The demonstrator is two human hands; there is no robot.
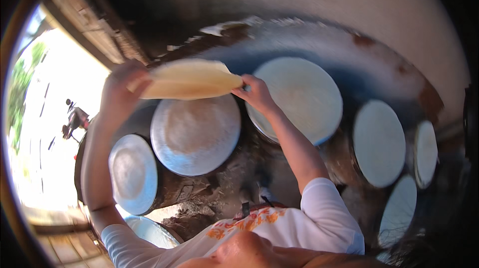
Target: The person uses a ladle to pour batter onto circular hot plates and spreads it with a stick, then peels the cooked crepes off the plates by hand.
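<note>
Left hand [119,88] and right hand [255,92] grip opposite edges of a thin, pale-yellow round flatbread [189,79], lifted above the round grey metal griddle [195,134] beneath them.

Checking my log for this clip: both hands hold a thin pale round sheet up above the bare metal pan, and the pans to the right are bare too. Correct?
Not quite. In the head view both hands, left hand and right hand, do hold the pale sheet above the bare pan, but the pans to the right are covered with pale sheets.
</note>
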